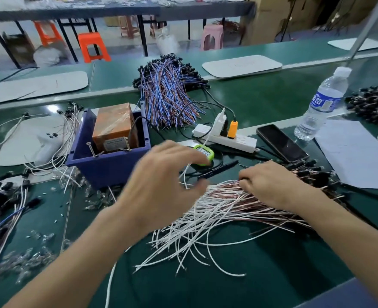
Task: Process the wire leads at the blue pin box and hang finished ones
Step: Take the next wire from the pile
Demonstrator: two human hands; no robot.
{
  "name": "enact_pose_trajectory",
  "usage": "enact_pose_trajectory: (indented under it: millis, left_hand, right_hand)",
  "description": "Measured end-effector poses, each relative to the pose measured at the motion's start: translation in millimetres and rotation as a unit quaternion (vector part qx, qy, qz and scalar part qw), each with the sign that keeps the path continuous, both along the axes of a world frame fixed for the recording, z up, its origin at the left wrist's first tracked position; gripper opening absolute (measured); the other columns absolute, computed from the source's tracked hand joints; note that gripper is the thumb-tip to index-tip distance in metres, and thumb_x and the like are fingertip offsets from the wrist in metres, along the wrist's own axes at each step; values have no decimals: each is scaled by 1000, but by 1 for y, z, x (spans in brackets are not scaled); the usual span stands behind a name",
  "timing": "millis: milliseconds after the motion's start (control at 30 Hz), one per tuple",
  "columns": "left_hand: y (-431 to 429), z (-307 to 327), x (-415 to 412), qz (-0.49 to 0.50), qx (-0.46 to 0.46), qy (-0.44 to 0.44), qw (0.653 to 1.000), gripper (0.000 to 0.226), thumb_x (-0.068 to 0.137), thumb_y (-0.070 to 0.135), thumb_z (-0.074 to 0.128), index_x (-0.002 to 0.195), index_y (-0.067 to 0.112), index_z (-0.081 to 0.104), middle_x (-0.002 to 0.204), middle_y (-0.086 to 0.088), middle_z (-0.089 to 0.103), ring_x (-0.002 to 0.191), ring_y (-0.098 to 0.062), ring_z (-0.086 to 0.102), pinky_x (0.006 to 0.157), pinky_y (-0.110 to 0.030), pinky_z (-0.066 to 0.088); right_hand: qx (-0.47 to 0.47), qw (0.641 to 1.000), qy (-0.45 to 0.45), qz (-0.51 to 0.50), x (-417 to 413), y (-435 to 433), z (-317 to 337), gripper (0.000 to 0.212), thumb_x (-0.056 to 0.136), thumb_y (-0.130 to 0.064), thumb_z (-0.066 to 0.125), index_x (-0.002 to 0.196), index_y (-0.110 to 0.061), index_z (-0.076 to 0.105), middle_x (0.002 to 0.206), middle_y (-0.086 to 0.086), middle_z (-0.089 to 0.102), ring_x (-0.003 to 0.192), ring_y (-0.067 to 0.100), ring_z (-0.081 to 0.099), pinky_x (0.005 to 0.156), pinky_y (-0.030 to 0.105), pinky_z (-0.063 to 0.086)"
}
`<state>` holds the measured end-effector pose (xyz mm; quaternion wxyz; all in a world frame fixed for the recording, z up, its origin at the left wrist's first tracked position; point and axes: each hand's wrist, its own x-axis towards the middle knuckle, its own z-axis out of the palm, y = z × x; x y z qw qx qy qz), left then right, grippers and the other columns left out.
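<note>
The blue pin box (108, 163) stands left of centre on the green bench, with an orange block inside and metal pins on its front rim. A spread pile of white and brown wire leads (219, 214) lies in front of me. My left hand (161, 185) hovers blurred above the pile's left end, fingers spread and loosely curved, with nothing visibly held. My right hand (270, 183) rests on the pile's far right part, its fingertips curled down into the brown leads. Whether it pinches one is hidden.
A bundle of blue and brown leads (168, 94) lies behind the box. A white power strip (226, 138), green timer (203, 154), black pen (219, 170), phone (281, 143), water bottle (323, 105) and white paper (357, 156) sit right. More leads (1, 210) and clear scraps lie left.
</note>
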<state>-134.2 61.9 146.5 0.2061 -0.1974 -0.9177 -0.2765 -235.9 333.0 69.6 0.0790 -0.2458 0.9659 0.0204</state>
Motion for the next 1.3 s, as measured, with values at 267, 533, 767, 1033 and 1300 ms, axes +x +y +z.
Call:
enact_pose_trajectory:
  millis: [267, 533, 767, 1033, 1300]
  left_hand:
    - [37, -74, -42, -56, -242, -260, 933, 103, 86, 63, 68, 164, 22, 14, 168, 2, 29, 151, -18, 32, 123, -38, 24]
    - [8, -107, -27, -7, -272, -257, 927, 113, 76, 87, 46, 164, 26, 11, 167, 7, 26, 151, -19, 26, 123, -41, 22]
    - [15, -112, -24, -7, -287, -211, 934, 87, 92, 65, 46, 162, 21, 21, 161, 2, 35, 145, -21, 32, 121, -38, 23]
    - [10, -112, -22, -19, -262, -226, 938, 92, 93, 69, 46, 165, 22, 13, 167, 2, 26, 153, -20, 19, 128, -37, 13]
    - [-32, -76, -18, 35, -42, -256, 965, 75, 92, 61, 63, 157, 36, 38, 162, 11, 41, 148, -9, 34, 119, -24, 20]
  right_hand:
    - [53, 988, 135, 44, 12, 5, -15, 44, 104, -39, 5, 83, -29, 42, 73, -8, 52, 75, 23, 61, 77, 40, 42]
    - [102, 970, 222, -4, 19, 4, -20, 22, 80, -20, 79, 73, -20, 59, 63, 0, 57, 59, 29, 57, 68, 46, 46]
    - [131, 979, 134, -81, 21, -11, -13, 11, 92, -21, 47, 88, -31, 50, 95, -6, 67, 99, 24, 62, 106, 46, 30]
    - [18, 976, 191, -105, 34, -9, -23, 22, 97, -16, 52, 80, -23, 62, 82, -3, 67, 93, 28, 66, 99, 48, 38]
    - [-245, 956, 136, -90, 70, -85, -10, 42, 107, -36, 35, 106, -19, 73, 108, 3, 72, 111, 22, 60, 113, 34, 22]
